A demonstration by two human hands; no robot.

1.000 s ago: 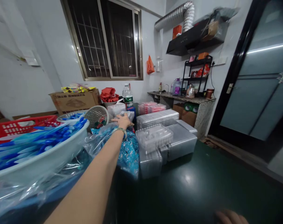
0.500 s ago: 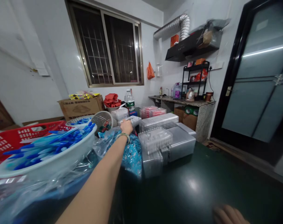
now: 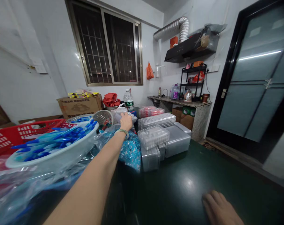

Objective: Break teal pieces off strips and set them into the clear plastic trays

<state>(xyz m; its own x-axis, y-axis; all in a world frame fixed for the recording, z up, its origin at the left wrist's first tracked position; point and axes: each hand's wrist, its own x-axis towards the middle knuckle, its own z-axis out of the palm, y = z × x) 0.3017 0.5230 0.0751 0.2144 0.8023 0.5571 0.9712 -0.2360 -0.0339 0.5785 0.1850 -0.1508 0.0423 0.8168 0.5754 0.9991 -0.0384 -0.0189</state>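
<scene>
Right hand [image 3: 219,209] further out over the dark table [image 3: 179,187]

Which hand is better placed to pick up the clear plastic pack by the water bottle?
Left, probably: the left hand is already at the clear plastic pack, while the right hand lies on the dark green table, well away from it.

A thin, pale green bangle [image 3: 121,132] circles the wrist of the left hand [image 3: 126,122]; the left forearm [image 3: 90,187] is bare, and the right hand [image 3: 218,208] is bare too, without any sleeve showing
</scene>
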